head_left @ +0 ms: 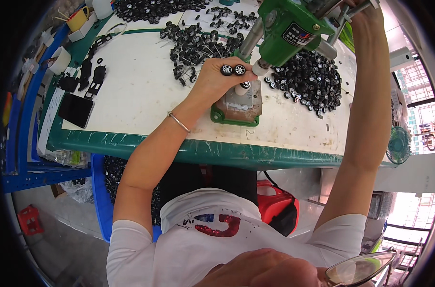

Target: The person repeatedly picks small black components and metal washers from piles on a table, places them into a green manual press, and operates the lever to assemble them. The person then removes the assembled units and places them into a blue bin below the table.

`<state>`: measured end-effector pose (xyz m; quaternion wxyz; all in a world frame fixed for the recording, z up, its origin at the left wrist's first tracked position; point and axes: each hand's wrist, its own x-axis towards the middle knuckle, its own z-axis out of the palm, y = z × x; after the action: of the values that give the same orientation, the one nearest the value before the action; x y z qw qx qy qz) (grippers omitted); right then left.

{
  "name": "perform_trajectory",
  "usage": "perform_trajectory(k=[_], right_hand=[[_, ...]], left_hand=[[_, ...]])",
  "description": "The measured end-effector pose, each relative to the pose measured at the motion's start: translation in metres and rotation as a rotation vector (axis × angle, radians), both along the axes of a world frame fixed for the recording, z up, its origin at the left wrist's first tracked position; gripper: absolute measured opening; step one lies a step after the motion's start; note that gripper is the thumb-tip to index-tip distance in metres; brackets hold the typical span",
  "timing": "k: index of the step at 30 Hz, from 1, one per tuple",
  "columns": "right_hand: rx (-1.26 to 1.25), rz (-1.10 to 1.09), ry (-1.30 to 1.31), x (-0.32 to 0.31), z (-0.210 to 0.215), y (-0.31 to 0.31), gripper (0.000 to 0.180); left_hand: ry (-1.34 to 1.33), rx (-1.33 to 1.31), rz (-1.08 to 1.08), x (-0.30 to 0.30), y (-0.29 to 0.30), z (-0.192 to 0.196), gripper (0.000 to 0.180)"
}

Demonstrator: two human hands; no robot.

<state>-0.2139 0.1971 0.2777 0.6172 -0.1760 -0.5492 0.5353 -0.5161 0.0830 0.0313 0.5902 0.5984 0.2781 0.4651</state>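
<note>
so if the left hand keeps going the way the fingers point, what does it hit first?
Likely the press ram over the small wheel on the base plate. The left hand holds a wheel pair right beside it. Depth is hard to judge; beyond lies the wheel pile.

We see our own body clothed in a white short-sleeved cotton T-shirt (179, 239), its sleeves ending above the elbows, with a printed emblem in red, blue and black (217, 225) across the chest. Both forearms are bare. On our left wrist sits a thin silver metal bangle (179, 122), a plain narrow band with no stones or charms that we can make out. At the lower right edge a pair of thin-framed glasses with clear lenses (358, 269) shows.
</note>
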Motion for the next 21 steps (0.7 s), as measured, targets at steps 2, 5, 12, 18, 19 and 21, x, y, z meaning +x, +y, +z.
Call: perform_trajectory(k=[2,5,12,18,19,21], right_hand=[[-0.006,0.099,0.139,0.026,-0.017,0.02,0.023],[0.109,-0.113,-0.141,-0.06,-0.008,-0.038,0.025],[0.39,-0.68,-0.061,-0.115,-0.013,-0.114,0.025],[0.639,-0.884,-0.109,-0.154,-0.026,-0.149,0.027],[0.641,-0.907,-0.092,-0.153,-0.027,-0.152,0.026],[0.619,-0.928,-0.053,-0.149,-0.03,-0.159,0.026]], left_hand=[[-0.018,-0.011,0.001,0.001,0.001,-0.003,0.016],[-0.045,0.022,0.032,-0.002,0.001,-0.006,0.019],[-0.021,0.08,0.046,0.0,0.003,-0.012,0.018],[-0.032,0.042,0.034,0.0,0.001,-0.013,0.019],[-0.036,0.052,0.038,-0.001,0.001,-0.014,0.019],[-0.031,0.065,0.041,-0.002,-0.001,-0.011,0.02]])
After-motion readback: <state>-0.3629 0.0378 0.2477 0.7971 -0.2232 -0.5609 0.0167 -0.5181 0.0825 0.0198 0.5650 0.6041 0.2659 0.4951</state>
